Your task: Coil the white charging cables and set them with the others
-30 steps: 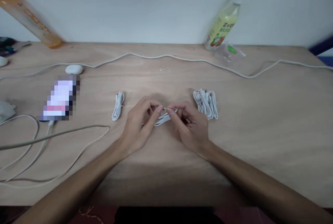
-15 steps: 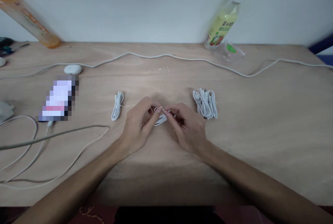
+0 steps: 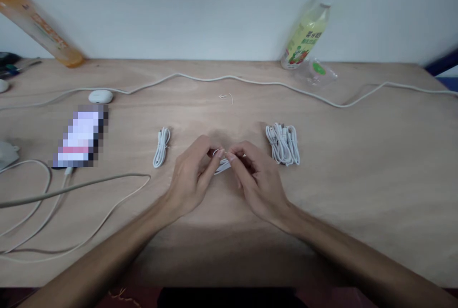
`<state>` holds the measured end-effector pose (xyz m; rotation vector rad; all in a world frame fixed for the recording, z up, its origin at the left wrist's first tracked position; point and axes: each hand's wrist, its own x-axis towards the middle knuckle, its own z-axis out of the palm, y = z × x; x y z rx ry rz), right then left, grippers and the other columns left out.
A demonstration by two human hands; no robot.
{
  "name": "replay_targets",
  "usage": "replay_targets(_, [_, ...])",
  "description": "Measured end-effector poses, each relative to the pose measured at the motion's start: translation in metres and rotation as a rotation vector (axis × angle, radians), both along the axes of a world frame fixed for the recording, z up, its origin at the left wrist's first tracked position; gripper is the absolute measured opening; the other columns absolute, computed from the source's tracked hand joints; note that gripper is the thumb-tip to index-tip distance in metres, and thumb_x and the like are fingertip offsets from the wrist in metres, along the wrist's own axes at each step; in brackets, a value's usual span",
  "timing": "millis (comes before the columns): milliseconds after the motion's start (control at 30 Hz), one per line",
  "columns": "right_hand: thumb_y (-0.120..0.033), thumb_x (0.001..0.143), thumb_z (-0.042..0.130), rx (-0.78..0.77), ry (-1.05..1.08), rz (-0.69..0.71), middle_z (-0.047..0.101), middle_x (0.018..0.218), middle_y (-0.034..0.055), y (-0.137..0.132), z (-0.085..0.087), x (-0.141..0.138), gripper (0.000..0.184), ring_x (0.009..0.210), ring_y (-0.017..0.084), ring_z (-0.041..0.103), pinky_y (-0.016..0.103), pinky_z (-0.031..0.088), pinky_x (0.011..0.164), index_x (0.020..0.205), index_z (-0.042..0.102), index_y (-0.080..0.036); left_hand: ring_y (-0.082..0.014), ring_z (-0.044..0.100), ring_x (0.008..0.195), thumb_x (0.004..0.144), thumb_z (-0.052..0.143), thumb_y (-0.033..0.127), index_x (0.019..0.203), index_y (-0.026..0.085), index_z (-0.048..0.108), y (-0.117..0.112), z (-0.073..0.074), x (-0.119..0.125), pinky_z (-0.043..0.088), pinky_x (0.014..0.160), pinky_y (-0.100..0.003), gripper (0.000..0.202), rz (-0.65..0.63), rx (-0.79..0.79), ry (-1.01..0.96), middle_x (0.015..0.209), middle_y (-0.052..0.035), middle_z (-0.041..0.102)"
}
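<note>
Between my two hands is a coiled white cable (image 3: 222, 167), low over the table and partly hidden by fingers. My left hand (image 3: 191, 172) is closed on it, thumb and forefinger pinched at its upper side. Thumb to forefinger, my right hand (image 3: 263, 181) pinches a thin white strand that looks like a twist tie (image 3: 225, 152), close to the left fingertips. Left of my hands lies one tied white cable bundle (image 3: 162, 147). On the right, several white cable bundles (image 3: 282, 144) lie together. Short loose twist ties (image 3: 226, 97) rest farther back.
A phone (image 3: 80, 133) with a charging cable plugged in and a white earbud case (image 3: 100, 96) lie at left. One long white cable (image 3: 229, 78) crosses the back. An orange bottle (image 3: 43, 28) and a yellow-green bottle (image 3: 306, 36) stand by the wall, near clear plastic packaging (image 3: 317, 71).
My right thumb and fingertips have shifted slightly right, opening a small gap from the left fingertips. The cable coil stays between my hands. The view has tilted very slightly.
</note>
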<state>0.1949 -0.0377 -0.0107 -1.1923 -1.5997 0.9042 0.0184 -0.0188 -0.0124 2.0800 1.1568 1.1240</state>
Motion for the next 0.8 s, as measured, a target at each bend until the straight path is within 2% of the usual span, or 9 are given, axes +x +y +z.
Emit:
replay_targets(100, [-0.03,0.109,0.057,-0.137,0.098,0.069,0.052,0.067,-0.0068,0.002,0.002,0.002,0.022,0.051,0.01,0.044,0.025,0.034,0.047,0.089,0.06,-0.024,-0.0138,0.06,0.08,0.111,0.058,0.019,0.099,0.019,0.065,0.0,0.0,0.0,0.047,0.071,-0.026,0.013,-0.003,0.001,0.011,0.089,0.0008,0.064])
replay_targets(233, [-0.038,0.107,0.058,-0.401,0.337,0.222,0.045,0.062,-0.0105,0.009,0.003,0.006,0.027,0.04,0.006,0.037,0.022,0.028,0.038,0.084,0.056,-0.024,-0.0136,0.059,0.078,0.11,0.059,0.019,0.098,0.019,0.065,0.001,0.0,0.0,0.048,0.073,-0.027,0.013,-0.013,-0.009,-0.002,0.087,0.0016,0.063])
replay_targets(333, [-0.039,0.107,0.058,-0.433,0.351,0.254,0.048,0.062,-0.0108,0.011,0.001,0.008,0.028,0.036,0.005,0.038,0.022,0.029,0.036,0.085,0.057,-0.023,-0.014,0.06,0.079,0.11,0.059,0.02,0.097,0.019,0.065,0.002,0.0,0.0,0.048,0.075,-0.028,0.015,-0.019,-0.039,-0.027,0.087,0.0014,0.064])
replay_targets(400, [-0.036,0.109,0.058,-0.284,0.212,0.182,0.054,0.064,-0.0088,0.01,-0.002,0.009,0.026,0.041,0.007,0.046,0.022,0.036,0.04,0.087,0.059,-0.023,-0.0144,0.06,0.08,0.11,0.06,0.021,0.097,0.019,0.066,0.003,-0.001,-0.001,0.047,0.075,-0.028,0.014,-0.02,-0.061,-0.042,0.088,0.0012,0.065])
replay_targets(500, [-0.027,0.109,0.06,0.137,-0.114,0.048,0.07,0.08,-0.0016,0.007,-0.008,0.009,0.012,0.061,0.011,0.062,0.024,0.051,0.056,0.099,0.066,-0.022,-0.0146,0.061,0.081,0.111,0.06,0.021,0.098,0.019,0.066,0.003,-0.001,-0.001,0.047,0.075,-0.028,0.014,-0.025,-0.076,-0.074,0.089,0.0009,0.065])
replay_targets(567, [-0.021,0.11,0.06,0.361,-0.272,-0.012,0.075,0.092,0.0024,0.007,-0.011,0.009,0.008,0.071,0.013,0.068,0.026,0.055,0.065,0.108,0.068,-0.021,-0.0147,0.061,0.081,0.111,0.059,0.02,0.098,0.019,0.066,0.004,-0.001,-0.001,0.048,0.076,-0.029,0.014,-0.028,-0.072,-0.085,0.089,0.0007,0.065])
replay_targets(633, [-0.017,0.111,0.059,0.47,-0.365,-0.041,0.076,0.093,0.0029,0.007,-0.012,0.009,0.011,0.07,0.013,0.068,0.026,0.056,0.065,0.108,0.069,-0.02,-0.0148,0.061,0.082,0.111,0.059,0.02,0.098,0.019,0.066,0.004,-0.001,-0.001,0.048,0.077,-0.029,0.014,-0.028,-0.059,-0.074,0.089,0.0007,0.065])
replay_targets(800, [-0.018,0.111,0.061,0.583,-0.464,-0.059,0.078,0.093,0.0046,0.009,-0.013,0.011,0.01,0.072,0.015,0.072,0.028,0.056,0.064,0.106,0.07,-0.019,-0.0144,0.061,0.081,0.111,0.059,0.02,0.098,0.019,0.065,0.004,-0.001,-0.002,0.048,0.076,-0.028,0.014,-0.033,-0.027,-0.036,0.088,0.001,0.065])
